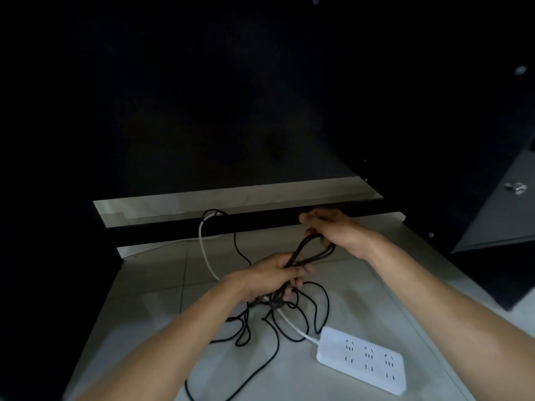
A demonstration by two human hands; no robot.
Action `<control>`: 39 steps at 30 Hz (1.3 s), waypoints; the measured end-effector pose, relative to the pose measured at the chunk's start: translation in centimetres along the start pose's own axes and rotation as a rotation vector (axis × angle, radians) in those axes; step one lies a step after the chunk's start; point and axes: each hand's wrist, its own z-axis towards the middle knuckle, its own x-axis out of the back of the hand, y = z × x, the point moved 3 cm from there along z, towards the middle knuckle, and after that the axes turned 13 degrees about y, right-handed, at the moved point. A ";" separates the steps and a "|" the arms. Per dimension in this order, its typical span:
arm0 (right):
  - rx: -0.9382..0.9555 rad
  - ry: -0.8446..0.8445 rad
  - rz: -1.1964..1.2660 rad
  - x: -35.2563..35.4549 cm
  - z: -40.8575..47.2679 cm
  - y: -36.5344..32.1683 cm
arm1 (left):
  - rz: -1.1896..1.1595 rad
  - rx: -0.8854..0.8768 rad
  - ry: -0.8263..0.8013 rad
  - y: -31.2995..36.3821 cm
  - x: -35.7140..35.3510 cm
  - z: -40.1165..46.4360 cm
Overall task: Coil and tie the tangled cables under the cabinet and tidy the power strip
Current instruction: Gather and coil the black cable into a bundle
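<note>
Strip (362,360) nearest, white, flat on tiled floor (150,285); black cable (292,322) tangled just beside it.
Left hand (272,274) fingers curled round gathered black loops; right hand (333,230) fingers pinch the loops' far end, stretched between both. White cord (204,250) runs from strip under dark cabinet (260,221).

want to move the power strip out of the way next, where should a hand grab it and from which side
Grip the power strip across its two long edges near the middle, coming from above. It lies flat on the floor, sockets up, nothing plugged in, so both edges are free. Avoid the left end: the white cord leaves there and runs under the black cable loops.
</note>
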 end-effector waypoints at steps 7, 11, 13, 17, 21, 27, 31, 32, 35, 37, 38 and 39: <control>-0.055 0.026 0.492 -0.6 0.5 -0.9 | -0.035 0.044 0.129 0.2 0.8 0.6; -0.136 -0.025 0.465 -2.6 -0.4 1.1 | -0.523 0.136 0.125 1.2 1.0 1.3; -0.199 -0.207 0.462 -4.5 -2.0 2.1 | -0.658 0.101 0.159 1.8 1.3 1.5; -0.141 -0.448 0.134 -6.7 -3.9 3.3 | -0.664 0.086 0.330 2.1 2.8 1.7; 0.026 -0.409 -0.218 -5.4 -3.3 3.9 | -0.349 0.022 0.571 1.3 4.7 1.8; 0.258 -0.229 -0.718 -2.1 -1.3 6.0 | -0.197 -0.054 0.764 0.4 7.6 1.6; 0.094 0.061 -0.426 1.8 0.5 7.1 | -0.117 -0.087 0.867 -0.8 9.8 1.0; 0.046 0.153 -0.276 2.7 0.9 6.7 | -0.127 -0.094 0.862 -1.2 10.1 0.9; -0.032 0.300 0.156 4.5 1.1 3.7 | -0.123 -0.108 0.805 -2.0 9.5 0.9; -0.012 0.272 0.341 4.7 0.9 1.3 | -0.071 -0.112 0.767 -1.8 8.4 1.2; -0.008 0.233 0.420 4.5 0.8 0.3 | -0.054 -0.113 0.753 -1.5 7.7 1.3; -0.014 0.181 0.501 4.0 0.7 -0.7 | -0.056 -0.115 0.737 -1.0 6.9 1.4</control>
